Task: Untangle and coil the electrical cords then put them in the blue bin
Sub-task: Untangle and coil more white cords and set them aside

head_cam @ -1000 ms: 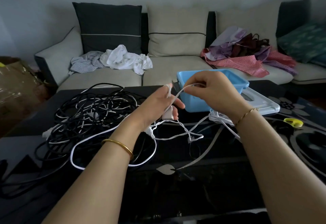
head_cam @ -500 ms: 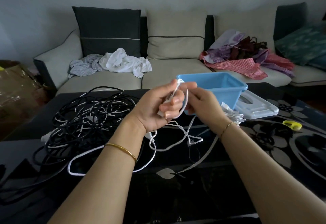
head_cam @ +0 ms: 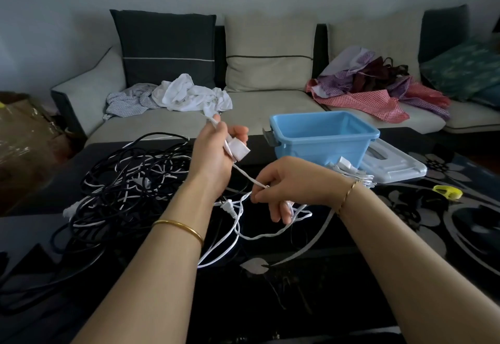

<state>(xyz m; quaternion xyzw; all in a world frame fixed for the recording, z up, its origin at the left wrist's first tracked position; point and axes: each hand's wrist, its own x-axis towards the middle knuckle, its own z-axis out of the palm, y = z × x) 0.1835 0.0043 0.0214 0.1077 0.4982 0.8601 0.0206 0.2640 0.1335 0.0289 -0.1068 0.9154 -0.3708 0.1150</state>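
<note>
white cord (head_cam: 244,174) is strung taut between both hands above the table (head_cam: 297,303). The rest of it trails in loose loops on the tabletop, and its plug (head_cam: 227,206) lies just below the hands.

left hand (head_cam: 213,154) is raised, with fingers curled round the cord's socket block (head_cam: 239,151); a short run of cord sticks out above the fist. right hand (head_cam: 286,184) is lower, pinching the cord between thumb and forefinger. Its other fingers are loosely curled with a loop draped over them.

My read of the step: coiling this one cord, at the first wraps only, with no finished coil in hand. It looks clear of the tangle (head_cam: 127,181), the black and white heap to the left. Where strands cross near the plug, I can't tell if there's a knot.

bin (head_cam: 319,151) sits just behind the hands, with no cord visible inside. A white bundle (head_cam: 345,165) lies on the table against its front right corner, beside the lid (head_cam: 392,166).

Next move needs:
- the right hand feeding slack up to the left
- even loops
- care that the plug doesn't snag on the crossing strands

Then the coil goes into the bin. With the big heap untouched, I'd call the task early.
</note>
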